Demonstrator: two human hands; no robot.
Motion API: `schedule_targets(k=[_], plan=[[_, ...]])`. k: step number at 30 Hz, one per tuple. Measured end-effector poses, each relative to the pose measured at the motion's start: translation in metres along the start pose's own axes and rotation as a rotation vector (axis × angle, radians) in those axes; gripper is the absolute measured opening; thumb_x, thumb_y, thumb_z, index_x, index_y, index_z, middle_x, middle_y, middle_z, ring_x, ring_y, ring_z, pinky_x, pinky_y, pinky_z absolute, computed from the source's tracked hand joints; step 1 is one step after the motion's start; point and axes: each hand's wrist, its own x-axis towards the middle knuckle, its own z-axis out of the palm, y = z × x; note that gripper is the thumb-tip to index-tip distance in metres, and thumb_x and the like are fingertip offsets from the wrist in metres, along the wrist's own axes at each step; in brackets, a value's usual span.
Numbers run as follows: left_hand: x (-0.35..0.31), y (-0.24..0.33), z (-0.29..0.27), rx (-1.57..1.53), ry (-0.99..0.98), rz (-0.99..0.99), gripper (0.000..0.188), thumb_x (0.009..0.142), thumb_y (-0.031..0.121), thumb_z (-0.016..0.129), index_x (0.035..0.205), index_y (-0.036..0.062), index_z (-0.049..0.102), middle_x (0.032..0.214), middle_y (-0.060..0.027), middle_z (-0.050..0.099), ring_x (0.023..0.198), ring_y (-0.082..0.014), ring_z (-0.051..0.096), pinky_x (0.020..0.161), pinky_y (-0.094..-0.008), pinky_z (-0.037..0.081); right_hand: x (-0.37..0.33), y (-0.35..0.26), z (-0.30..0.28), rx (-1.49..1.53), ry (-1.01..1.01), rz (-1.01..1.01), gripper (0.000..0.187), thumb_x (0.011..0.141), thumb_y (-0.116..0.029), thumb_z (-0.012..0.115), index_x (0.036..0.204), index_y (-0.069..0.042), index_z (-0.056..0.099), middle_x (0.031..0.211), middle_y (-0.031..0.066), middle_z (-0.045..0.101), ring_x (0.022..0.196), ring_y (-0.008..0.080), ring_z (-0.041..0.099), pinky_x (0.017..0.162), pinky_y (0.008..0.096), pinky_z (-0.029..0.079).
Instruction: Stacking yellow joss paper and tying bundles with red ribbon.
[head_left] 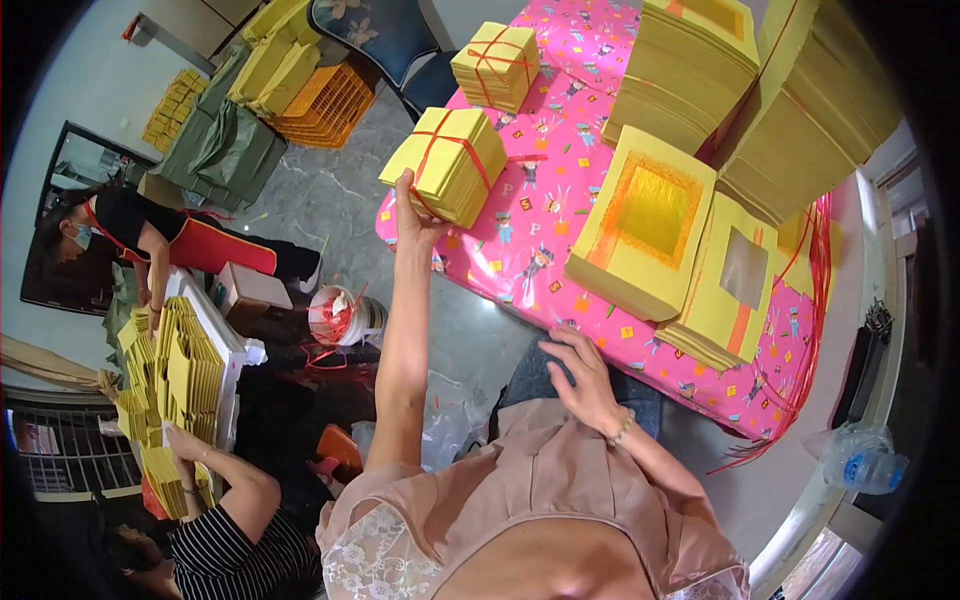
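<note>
My left hand reaches out to a block of yellow paper tied crosswise with red string, the near paper bundle. The thumb lies along its near left side, and the other fingers go partly out of sight beneath its lower edge. The bundle sits at the left edge of the pink-covered table. Over my lap, beside the table's near edge, my right hand is held with fingers apart and nothing in them. Nearest to it on the table is a stack of yellow paper with a gold square.
Another tied bundle stands farther back. Tall paper stacks fill the right, with red strings hanging over the edge. Left are an orange crate, a bucket and two people handling yellow paper at a white table.
</note>
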Motion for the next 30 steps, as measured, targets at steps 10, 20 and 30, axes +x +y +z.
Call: schedule_targets(k=[10,20,30], plan=[[0.104,0.014,0.054,0.084,-0.182,-0.009,0.071,0.084,0.065,0.051,0.136,0.0174,0.051,0.136,-0.0091,0.054,0.122,-0.034,0.051,0.1,-0.0601,0.036,-0.045,-0.001,-0.032,-0.078,0.157,0.135,0.029,0.085,-0.003,0.062,0.114,-0.006,0.064,0.118,0.0145,0.058,0.116,0.0354,0.055,0.096,0.0422,0.046],[0.105,-0.006,0.061,0.117,-0.155,0.154,0.072,0.091,0.068,0.04,0.139,0.0149,0.045,0.136,-0.0105,0.052,0.124,-0.0318,0.05,0.102,-0.0522,0.04,-0.067,0.002,-0.054,-0.103,0.267,0.237,0.026,0.086,0.0,0.059,0.111,-0.005,0.064,0.113,0.0127,0.061,0.107,0.0316,0.06,0.089,0.0385,0.05],[-0.03,-0.063,0.116,0.659,-0.117,1.029,0.044,0.088,0.006,0.062,0.13,-0.0005,0.05,0.125,-0.0099,0.058,0.112,-0.0172,0.055,0.089,-0.0286,0.046,-0.091,0.003,-0.116,-0.3,0.506,0.226,0.022,0.082,0.002,0.062,0.103,-0.005,0.067,0.096,0.0104,0.065,0.09,0.0276,0.063,0.077,0.036,0.051]])
